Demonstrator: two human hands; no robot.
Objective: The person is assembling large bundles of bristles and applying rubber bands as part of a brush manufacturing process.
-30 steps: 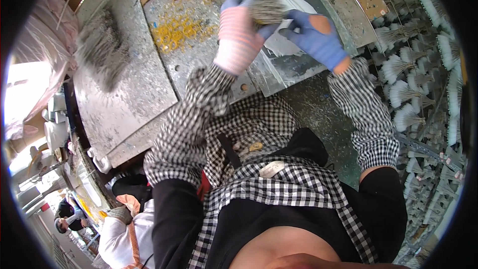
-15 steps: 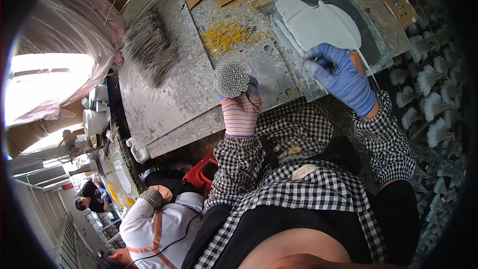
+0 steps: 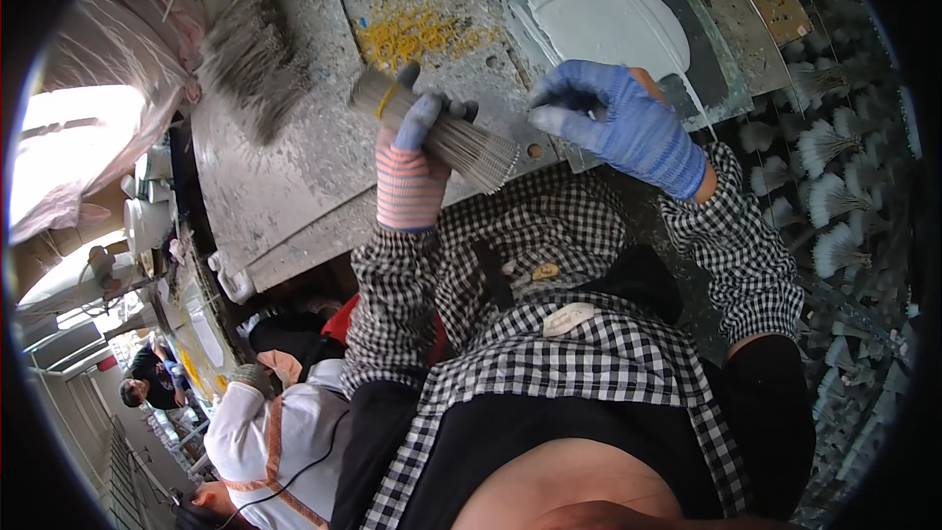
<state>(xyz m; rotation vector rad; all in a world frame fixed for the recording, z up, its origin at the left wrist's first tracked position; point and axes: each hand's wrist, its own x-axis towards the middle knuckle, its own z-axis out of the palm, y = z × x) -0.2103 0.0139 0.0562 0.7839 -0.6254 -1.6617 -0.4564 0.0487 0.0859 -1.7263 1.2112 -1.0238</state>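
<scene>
My left hand [image 3: 417,162], in a striped pink glove with grey fingertips, is wrapped round a bundle of thin grey sticks [image 3: 476,152]. The bundle is tilted, with its pale, dotted ends pointing down to the right. A yellow rubber band [image 3: 387,98] circles it near the upper end. To the right, my right hand [image 3: 623,123], in a blue glove, hovers in front of a glass sheet [image 3: 736,98] bearing a smooth layer of white paste [image 3: 599,25]. Its fingers are loosely curled, thumb and fingertips apart, with nothing visible between them.
Loose yellow rubber bands [image 3: 412,34] and a pile of grey sticks [image 3: 255,69] lie on the stained worktable [image 3: 294,186]. Many pale fan-shaped tufts [image 3: 829,142] fill racks at the right. A co-worker in white [image 3: 285,442] sits close by at lower left.
My left hand has turned the bundle from end-on to sideways, bringing its banded side into view. Both hands appear further left, as does the whole scene.
</scene>
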